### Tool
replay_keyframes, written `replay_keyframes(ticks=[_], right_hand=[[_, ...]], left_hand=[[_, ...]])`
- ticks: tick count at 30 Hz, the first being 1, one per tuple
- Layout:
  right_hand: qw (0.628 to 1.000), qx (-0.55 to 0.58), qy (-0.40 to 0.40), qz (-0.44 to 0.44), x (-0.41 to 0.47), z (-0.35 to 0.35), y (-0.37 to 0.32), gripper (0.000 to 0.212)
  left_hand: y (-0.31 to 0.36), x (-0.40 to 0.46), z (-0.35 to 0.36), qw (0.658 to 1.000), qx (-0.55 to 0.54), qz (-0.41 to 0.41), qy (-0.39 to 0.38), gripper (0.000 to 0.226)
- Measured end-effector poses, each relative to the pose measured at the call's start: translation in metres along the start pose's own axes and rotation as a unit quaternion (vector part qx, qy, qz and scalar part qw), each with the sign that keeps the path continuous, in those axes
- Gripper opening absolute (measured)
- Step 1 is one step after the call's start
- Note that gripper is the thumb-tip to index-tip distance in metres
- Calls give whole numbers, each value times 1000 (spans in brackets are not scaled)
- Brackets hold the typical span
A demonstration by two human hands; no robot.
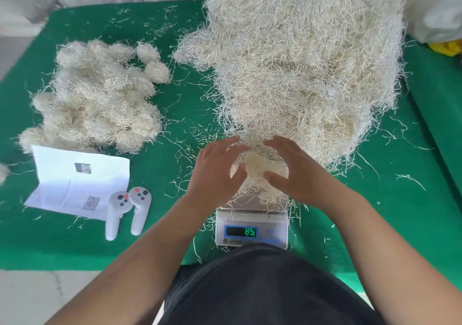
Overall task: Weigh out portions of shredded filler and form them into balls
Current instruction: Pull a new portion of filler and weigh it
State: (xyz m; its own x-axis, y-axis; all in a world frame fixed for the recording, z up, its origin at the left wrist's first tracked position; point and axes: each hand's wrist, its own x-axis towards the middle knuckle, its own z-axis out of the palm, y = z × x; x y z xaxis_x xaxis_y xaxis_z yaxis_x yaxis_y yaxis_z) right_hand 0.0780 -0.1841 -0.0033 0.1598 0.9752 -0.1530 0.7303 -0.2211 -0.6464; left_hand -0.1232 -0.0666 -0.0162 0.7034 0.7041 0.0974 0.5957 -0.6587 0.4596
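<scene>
Both hands are open. The left hand (220,169) and right hand (290,172) cup the portion (257,172) from either side with relaxed fingers, over the scale (251,227) pan.

Risks:
- Any hand pressure on the portion would probably falsify the reading.
- The heap (300,62) just beyond the fingertips touches the portion; trailing strands could add weight or drag along when lifted.
- Loose strands may fall off the pan edges.

Not determinable:
- The display (241,231) appears to read 85; a decimal point or further digit is unclear.
- The pan is mostly covered.
- Finished balls (95,99) lie well left of the left hand; their count is unclear.
</scene>
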Motion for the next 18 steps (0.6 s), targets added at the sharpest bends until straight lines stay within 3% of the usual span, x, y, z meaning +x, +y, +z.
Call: replay_keyframes(ticks=[13,15,18], right_hand=[[1000,-15,2,18,-1,9,6,65],[999,-3,37,17,2,12,14,54],[985,24,152,78,19,7,35,36]], left_hand=[[6,-3,0,999,-38,3,21,31],[5,-4,2,998,-52,-6,23,31],[5,0,5,996,-78,-22,22,31]])
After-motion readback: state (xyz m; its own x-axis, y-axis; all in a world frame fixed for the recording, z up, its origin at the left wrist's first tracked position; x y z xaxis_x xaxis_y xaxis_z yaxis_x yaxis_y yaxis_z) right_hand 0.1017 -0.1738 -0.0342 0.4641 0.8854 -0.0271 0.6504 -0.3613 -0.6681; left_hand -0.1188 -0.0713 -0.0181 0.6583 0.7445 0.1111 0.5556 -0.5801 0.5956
